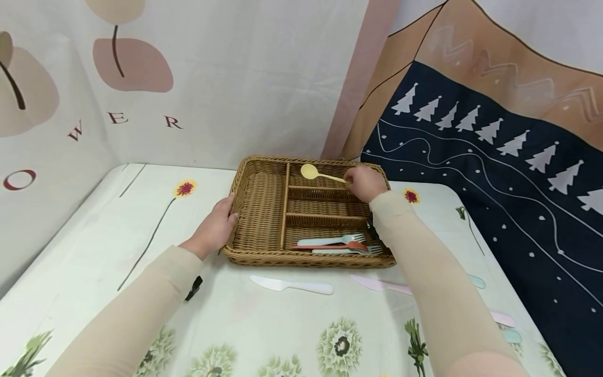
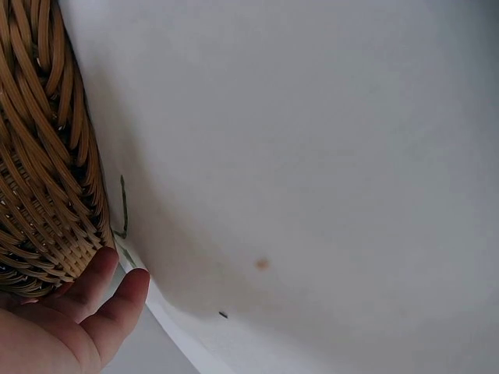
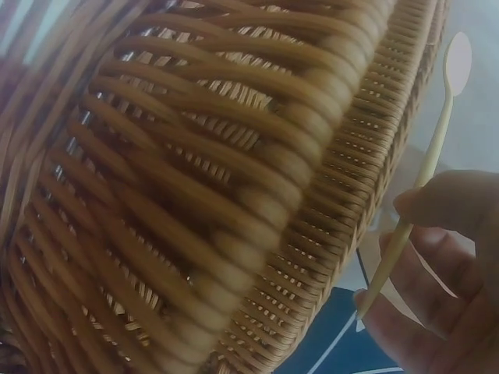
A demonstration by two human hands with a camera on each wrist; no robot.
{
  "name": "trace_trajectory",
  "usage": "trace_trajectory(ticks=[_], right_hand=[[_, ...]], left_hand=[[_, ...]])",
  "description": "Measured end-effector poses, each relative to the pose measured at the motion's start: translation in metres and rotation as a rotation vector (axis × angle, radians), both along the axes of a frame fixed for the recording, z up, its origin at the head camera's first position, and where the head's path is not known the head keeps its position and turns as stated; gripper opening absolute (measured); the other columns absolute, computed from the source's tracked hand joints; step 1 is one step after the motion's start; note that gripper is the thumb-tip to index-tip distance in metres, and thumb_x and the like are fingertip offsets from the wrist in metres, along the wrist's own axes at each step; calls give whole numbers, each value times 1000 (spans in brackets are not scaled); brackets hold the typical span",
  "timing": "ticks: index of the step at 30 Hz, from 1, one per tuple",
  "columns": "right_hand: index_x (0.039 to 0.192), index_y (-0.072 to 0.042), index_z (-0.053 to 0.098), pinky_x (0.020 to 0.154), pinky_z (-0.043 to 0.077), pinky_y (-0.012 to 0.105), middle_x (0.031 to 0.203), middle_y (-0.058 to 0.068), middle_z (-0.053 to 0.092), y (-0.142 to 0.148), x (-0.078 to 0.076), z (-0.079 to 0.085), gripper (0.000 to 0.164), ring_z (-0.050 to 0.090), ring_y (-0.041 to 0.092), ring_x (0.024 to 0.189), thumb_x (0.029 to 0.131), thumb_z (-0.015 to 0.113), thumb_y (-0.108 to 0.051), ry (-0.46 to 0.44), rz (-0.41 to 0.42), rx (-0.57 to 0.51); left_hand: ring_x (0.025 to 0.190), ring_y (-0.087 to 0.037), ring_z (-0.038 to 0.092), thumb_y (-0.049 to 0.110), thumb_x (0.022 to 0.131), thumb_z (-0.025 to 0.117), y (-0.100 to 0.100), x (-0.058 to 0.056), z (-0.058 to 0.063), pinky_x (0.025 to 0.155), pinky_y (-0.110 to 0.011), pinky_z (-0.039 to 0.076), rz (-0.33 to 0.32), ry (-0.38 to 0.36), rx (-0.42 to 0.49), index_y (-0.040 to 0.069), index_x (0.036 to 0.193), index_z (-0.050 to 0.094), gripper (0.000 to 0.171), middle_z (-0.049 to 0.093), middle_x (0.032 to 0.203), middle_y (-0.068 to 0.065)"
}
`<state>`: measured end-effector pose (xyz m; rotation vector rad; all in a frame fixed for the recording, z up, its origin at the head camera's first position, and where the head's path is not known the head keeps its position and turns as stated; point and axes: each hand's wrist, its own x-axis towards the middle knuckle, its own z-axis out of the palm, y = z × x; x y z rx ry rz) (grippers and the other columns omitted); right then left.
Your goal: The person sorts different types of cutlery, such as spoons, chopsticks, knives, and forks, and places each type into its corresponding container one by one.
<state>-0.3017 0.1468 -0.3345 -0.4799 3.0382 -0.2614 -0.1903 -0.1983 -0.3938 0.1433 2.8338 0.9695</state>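
Note:
A pale yellow spoon [image 1: 309,171] is pinched near its handle's end by my right hand [image 1: 367,183]. In the head view it overlaps the far right compartment of a brown wicker cutlery basket [image 1: 254,257]. The right wrist view shows the spoon [image 3: 437,144] between thumb and fingers, beside the woven rim. My left hand [image 1: 214,225] touches the basket's left side, its fingers fairly straight along the outer wall. In the basket's near right compartment lie light blue forks [image 1: 325,241] and a red utensil [image 1: 355,245].
On the tablecloth in front of the basket lie a white knife [image 1: 292,286] and a pink knife [image 1: 377,283], partly behind my right sleeve. Teal [image 1: 477,281] and pink handles [image 1: 503,318] show beyond that sleeve. Printed cloth walls [image 1: 264,78] stand behind the table.

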Motion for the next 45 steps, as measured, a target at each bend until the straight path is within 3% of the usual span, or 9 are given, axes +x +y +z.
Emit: trace_trajectory(ticks=[14, 34, 45], right_hand=[[123, -12, 67, 85, 54, 44, 123, 12, 63, -13, -7, -6, 30, 62, 28, 104, 96, 56, -8, -9, 28, 93], [126, -16, 66, 91, 52, 47, 128, 10, 62, -18, -19, -13, 41, 58, 29, 113, 96, 46, 4, -67, 16, 120], [128, -12, 64, 92, 51, 45, 132, 11, 59, -12, -21, -15, 43, 55, 29, 119, 95, 42, 6, -131, -24, -2]], left_hand=[[142, -45, 16, 17, 105, 30, 0, 0, -3, 115, -58, 17, 11, 4, 16, -1, 154, -1, 60, 10, 157, -28], [142, -45, 17, 16, 106, 31, 0, 1, -1, 115, -57, 18, 16, 15, -2, -2, 154, 2, 59, 12, 156, -28], [142, -46, 17, 16, 105, 31, 1, 2, 1, 115, -58, 18, 21, 3, 7, -2, 154, 2, 59, 11, 156, -28]])
